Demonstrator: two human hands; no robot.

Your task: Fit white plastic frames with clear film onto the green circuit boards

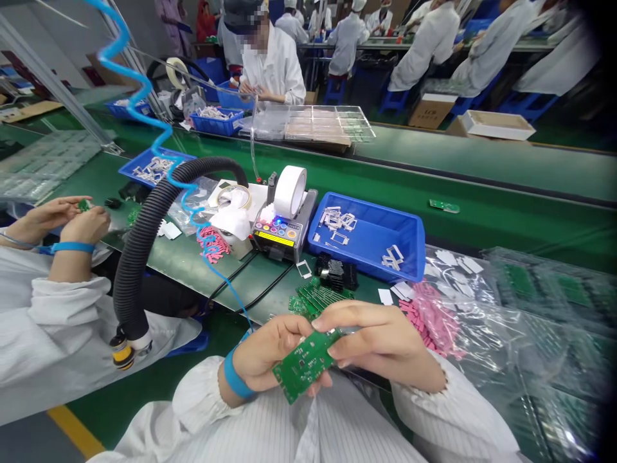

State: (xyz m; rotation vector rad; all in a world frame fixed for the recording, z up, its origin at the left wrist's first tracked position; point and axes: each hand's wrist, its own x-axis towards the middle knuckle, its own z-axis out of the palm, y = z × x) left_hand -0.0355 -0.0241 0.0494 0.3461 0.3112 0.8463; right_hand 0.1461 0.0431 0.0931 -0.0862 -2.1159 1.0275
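A green circuit board [304, 364] with small parts on its face is held tilted in front of my chest. My left hand [270, 350] grips it from the left and beneath, a blue wrist strap [236, 373] around that wrist. Thumb and fingers of my right hand [373, 337] pinch the board's upper right end. Just beyond my hands lies a pile of green circuit boards [321, 297]. Beside the pile sit black parts [336, 271] and a single white frame [303, 269].
A blue bin [371, 235] holds white frames. Right of it lie white pads [453, 267], pink strips [427, 315] and clear plastic trays [540, 296]. A tape dispenser [279, 228] and a black hose [139, 238] stand left. A co-worker's hands [80, 222] work at far left.
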